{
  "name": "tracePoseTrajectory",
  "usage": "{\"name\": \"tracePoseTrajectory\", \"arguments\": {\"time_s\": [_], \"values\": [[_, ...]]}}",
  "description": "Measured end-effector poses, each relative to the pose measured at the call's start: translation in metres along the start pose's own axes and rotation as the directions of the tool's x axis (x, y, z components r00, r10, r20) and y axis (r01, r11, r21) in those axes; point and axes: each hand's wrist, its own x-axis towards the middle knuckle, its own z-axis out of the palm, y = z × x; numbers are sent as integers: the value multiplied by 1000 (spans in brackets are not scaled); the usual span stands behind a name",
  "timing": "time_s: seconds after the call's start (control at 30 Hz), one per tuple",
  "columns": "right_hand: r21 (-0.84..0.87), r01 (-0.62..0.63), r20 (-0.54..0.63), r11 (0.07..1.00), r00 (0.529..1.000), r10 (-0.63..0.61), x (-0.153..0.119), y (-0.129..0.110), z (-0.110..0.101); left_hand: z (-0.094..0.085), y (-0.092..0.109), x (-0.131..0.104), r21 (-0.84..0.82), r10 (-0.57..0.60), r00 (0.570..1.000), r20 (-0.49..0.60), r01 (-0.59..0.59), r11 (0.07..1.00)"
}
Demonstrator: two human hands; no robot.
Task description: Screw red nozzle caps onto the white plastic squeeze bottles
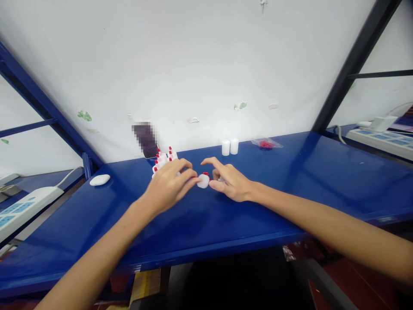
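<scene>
My left hand (pixel 172 181) is over the middle of the blue table, its fingers curled and drawn together. A bit of red shows at its fingertips, too small to name. The thumb tip meets the left edge of a small white round piece (pixel 203 181). Small red pieces (pixel 205 174) lie just behind that piece. My right hand (pixel 232 183) is on the other side, thumb and index finger apart, with the thumb tip close to the white piece. Something whitish is partly hidden beneath its fingers. Several white bottles with red tips (pixel 162 158) stand behind my left hand, partly covered by it.
Two white containers (pixel 229 147) stand near the wall, beside a clear bag of red pieces (pixel 266 144). A white oval object (pixel 100 180) lies at the left of the blue table (pixel 277 215). Power strips (pixel 22 209) flank both sides. A pixelated dark object (pixel 145 138) leans against the wall.
</scene>
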Motion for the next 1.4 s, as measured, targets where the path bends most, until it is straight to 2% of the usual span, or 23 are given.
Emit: {"name": "tracePoseTrajectory", "arguments": {"time_s": [0.07, 0.17, 0.43, 0.5, 0.57, 0.7, 0.77, 0.83, 0.9, 0.97, 1.07, 1.17, 1.3, 1.4], "values": [[-16, -54, -39, 998, 998, 54, 1, 5, -2, -14, -15, -1, 84, 11, 996, 84, -18, 996], [-41, -108, -67, 993, 992, 105, 2, 9, -5, -24, -31, -6, 181, 24, 985, 171, -55, 982], [-176, -182, -59, 967, 983, 174, 4, 10, -4, -20, -42, -20, 282, 53, 954, 295, -139, 949], [-239, -214, -47, 947, 977, 209, 5, 11, -3, -21, -42, -20, 285, 43, 957, 286, -127, 950], [-274, -224, -29, 935, 974, 225, 5, 14, -2, -24, -40, -18, 293, 19, 973, 230, -88, 952], [-128, -187, -16, 974, 982, 187, 4, 27, -2, -28, -23, -13, 225, -29, 998, 59, 15, 974], [-13, -181, -52, 983, 982, 180, 4, 35, -2, -24, -7, -9, 100, -24, 998, 52, 19, 995], [96, -190, -73, 977, 978, 197, 4, 42, 0, -14, 11, -6, -6, -1, 992, 123, 2, 1000], [188, -195, -59, 963, 976, 209, 4, 47, 1, -1, 25, -3, -6, -21, 972, 233, 24, 1000], [243, -191, -35, 951, 978, 205, 4, 50, 2, 14, 32, 0, 90, -81, 943, 324, 54, 994], [253, -171, -4, 952, 984, 178, 3, 51, 1, 32, 34, 3, 214, -115, 894, 432, 22, 977], [248, -166, 10, 955, 986, 169, 3, 53, -1, 40, 30, 6, 274, -146, 858, 492, 6, 962], [246, -161, -8, 956, 986, 168, 3, 55, -2, 44, 28, 6, 271, -175, 852, 493, 41, 962], [322, -169, 0, 931, 984, 179, 5, 55, 0, 44, 30, 6, 256, -196, 860, 471, 80, 963]]}}
